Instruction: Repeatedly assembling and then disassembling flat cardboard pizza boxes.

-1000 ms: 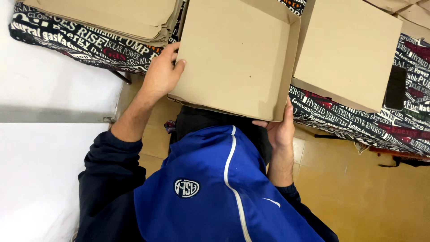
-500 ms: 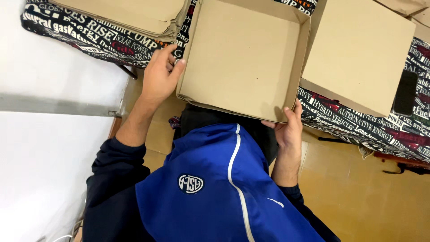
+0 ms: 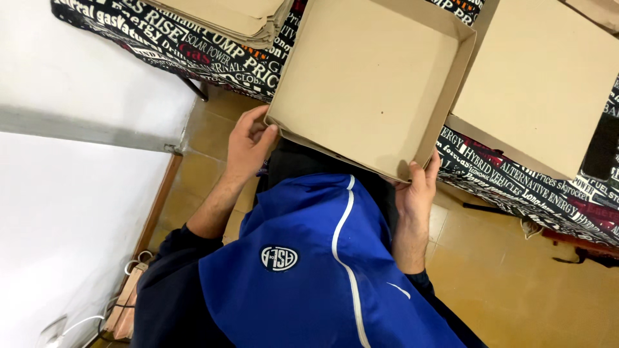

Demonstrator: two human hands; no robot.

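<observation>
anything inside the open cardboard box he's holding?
The open cardboard box looks empty: bare brown floor and raised walls, held by the left hand and right hand. The strip right behind the near wall is hidden.

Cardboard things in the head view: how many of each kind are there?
Open shallow brown cardboard box held in both hands: 1
Closed flat brown cardboard box on the table: 1
Stack of flat unfolded brown cardboard sheets: 1
Total: 3

Person, upper body: royal-blue jacket (image 3: 322,277) with a thin white stripe (image 3: 342,245) down the front and a round white emblem (image 3: 279,258) (lettering not transcribed); dark navy sleeves (image 3: 169,283) pushed up; forearms bare.
</observation>
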